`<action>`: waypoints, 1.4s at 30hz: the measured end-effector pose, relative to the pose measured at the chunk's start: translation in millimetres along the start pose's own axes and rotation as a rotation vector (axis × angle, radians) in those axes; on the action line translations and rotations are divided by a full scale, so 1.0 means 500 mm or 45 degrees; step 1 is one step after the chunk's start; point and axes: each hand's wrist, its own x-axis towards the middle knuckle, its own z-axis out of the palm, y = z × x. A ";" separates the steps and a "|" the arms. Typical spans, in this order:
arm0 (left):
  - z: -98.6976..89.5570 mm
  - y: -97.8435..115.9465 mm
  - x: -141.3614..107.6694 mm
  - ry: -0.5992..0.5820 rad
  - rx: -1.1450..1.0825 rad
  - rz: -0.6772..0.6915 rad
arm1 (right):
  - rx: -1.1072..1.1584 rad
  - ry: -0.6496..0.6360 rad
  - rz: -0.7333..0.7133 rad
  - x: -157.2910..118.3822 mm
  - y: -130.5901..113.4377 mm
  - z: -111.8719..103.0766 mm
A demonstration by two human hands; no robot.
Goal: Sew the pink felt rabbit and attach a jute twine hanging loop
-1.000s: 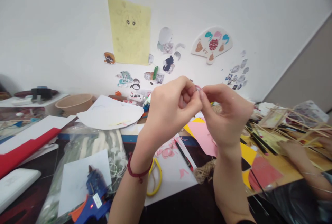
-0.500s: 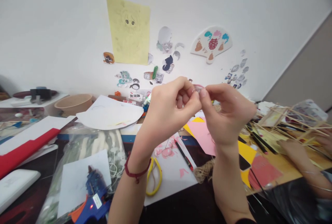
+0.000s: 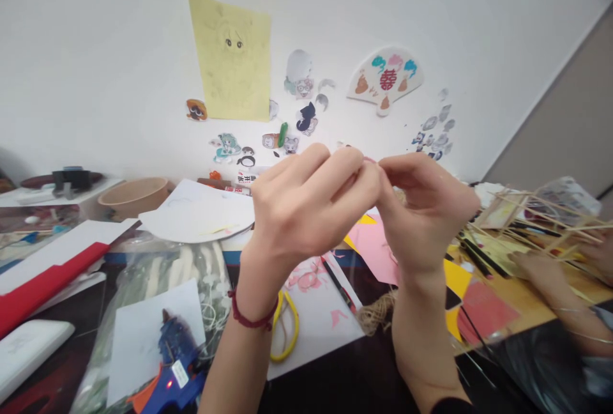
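Observation:
My left hand (image 3: 306, 206) and my right hand (image 3: 424, 209) are raised before the wall with their fingertips together. Both are closed in a pinch around a small pink piece (image 3: 369, 160); only a thin edge of it shows, and its kind cannot be made out. Below them lies a white sheet (image 3: 325, 344) with pink paper scraps (image 3: 306, 281) on it. Yellow scissors handles (image 3: 295, 331) show beside my left wrist, and a dark pen (image 3: 341, 287) lies on the sheet. Pink paper (image 3: 371, 251) sits behind my right hand.
A blue glue gun (image 3: 179, 363) with a red light rests on white paper at the lower left. Twine (image 3: 378, 313) lies near my right wrist. At the right, another person's hand (image 3: 536, 270) is beside a thin wooden stick frame (image 3: 541, 216).
My left hand has turned so its back and knuckles face me, covering most of the pink piece. My right hand keeps its pinch nearly in place. The view has shifted slightly.

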 end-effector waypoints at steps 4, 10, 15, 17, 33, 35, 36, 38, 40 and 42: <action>-0.006 0.004 0.003 0.043 -0.053 0.100 | -0.040 0.012 -0.004 0.001 -0.013 -0.007; -0.008 0.028 0.004 0.107 0.062 0.173 | -0.294 0.065 -0.050 0.003 -0.025 -0.020; -0.023 0.038 0.008 0.021 0.129 0.317 | -0.348 0.092 -0.088 0.004 -0.028 -0.025; -0.028 0.040 0.009 -0.001 0.122 0.329 | -0.359 0.105 -0.103 0.005 -0.027 -0.027; -0.006 0.043 0.026 -0.236 -0.556 -0.564 | -0.254 0.102 -0.110 0.006 -0.015 -0.030; -0.012 0.045 0.031 -0.282 -0.701 -0.690 | -0.171 0.099 -0.069 0.004 -0.015 -0.027; -0.014 0.046 0.033 -0.291 -0.746 -0.743 | -0.129 0.097 -0.046 0.004 -0.015 -0.025; -0.016 0.045 0.034 -0.298 -0.797 -0.783 | -0.068 0.089 0.005 0.003 -0.014 -0.024; -0.017 0.043 0.032 -0.302 -0.813 -0.757 | -0.035 0.081 0.050 0.002 -0.013 -0.024; -0.016 0.040 0.029 -0.293 -0.790 -0.708 | -0.019 0.070 0.075 0.003 -0.012 -0.025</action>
